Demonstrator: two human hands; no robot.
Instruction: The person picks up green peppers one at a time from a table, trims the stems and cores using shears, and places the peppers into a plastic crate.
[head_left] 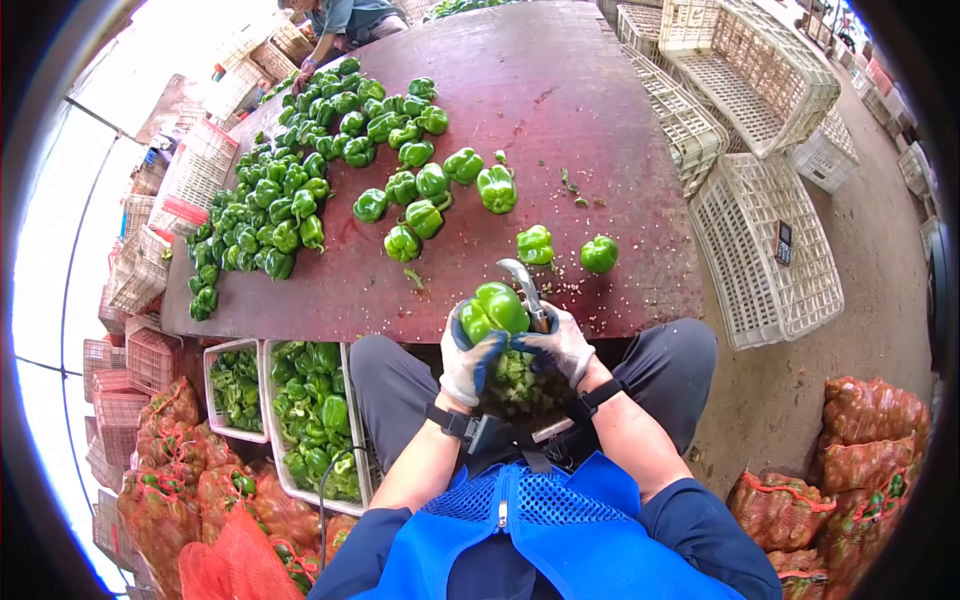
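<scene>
My gloved left hand (464, 358) is wrapped round a large green bell pepper (494, 310) just off the table's near edge. In my gloved right hand (566, 346) is a curved knife (524, 283), its hooked blade pointing up beside the pepper. Both hands are close together, with the right fingers near the pepper's lower side. Under them, between my knees, lies a dark heap of green pepper scraps (515, 378); what holds it is hard to make out. Two loose peppers, one here (535, 245) and another (599, 254), sit on the table beyond the knife.
A large pile of green peppers (270, 200) covers the left of the red table (620, 130). Crates of peppers (268, 400) stand by my left leg. Plastic crates (770, 250), one bearing a phone (783, 243), stand at right. Mesh sacks (870, 430) flank me. Another person (350, 20) works across the table.
</scene>
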